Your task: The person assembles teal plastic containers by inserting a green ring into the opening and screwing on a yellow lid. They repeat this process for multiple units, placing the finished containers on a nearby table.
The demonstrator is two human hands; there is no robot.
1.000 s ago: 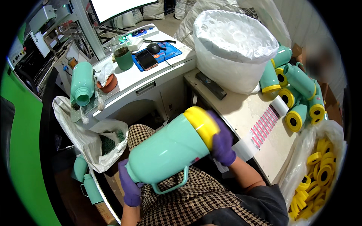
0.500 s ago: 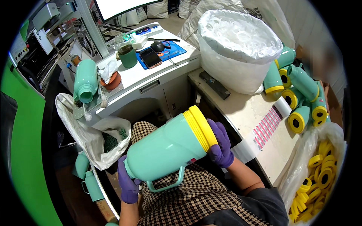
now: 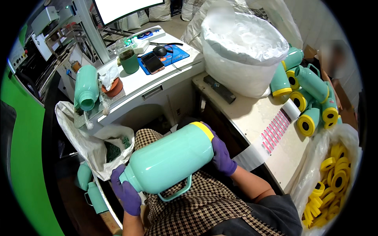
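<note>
Near hands (image 3: 223, 158) holding a flask (image 3: 169, 159) lie pink-printed labels (image 3: 275, 131).

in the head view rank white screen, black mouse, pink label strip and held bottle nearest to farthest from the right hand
1. Held bottle: touching the right hand, on its left.
2. Pink label strip: off to the right.
3. Black mouse: ahead and left.
4. White screen: farther ahead and left, at the top edge.
</note>
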